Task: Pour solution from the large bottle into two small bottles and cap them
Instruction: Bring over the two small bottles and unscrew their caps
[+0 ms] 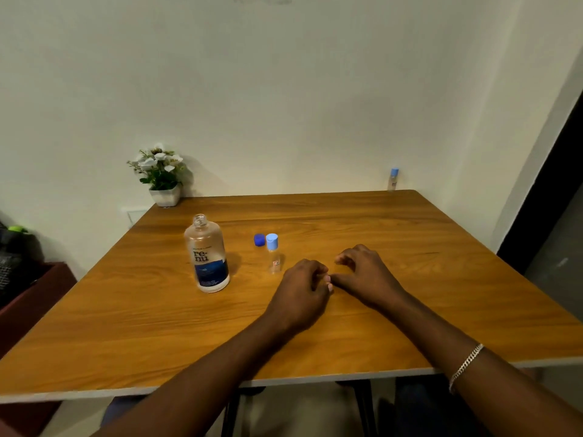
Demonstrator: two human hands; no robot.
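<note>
A wooden table (347, 222) against a pale wall carries a flower pot (164, 195) at its far-left corner. The uncapped large bottle (209, 255), dark blue cap (259, 240) and capped small bottle (273, 254) stand left of the hands; a second small bottle (393, 179) stands at the far-right edge. Left hand (303, 294) and right hand (366, 275), fingers loosely curled, hold nothing, nearly touching.

Room light dim and warm; greenish cast on the far wall (284, 89). Soft shadow falls right of the flower pot (165, 195) and right of the large bottle (208, 257), so light comes from the left. Mild sheen on the desk (347, 216). Wide-angle bending at frame edges; right door frame (542, 184) leans. Hands slightly soft; overall detail grainy.
</note>
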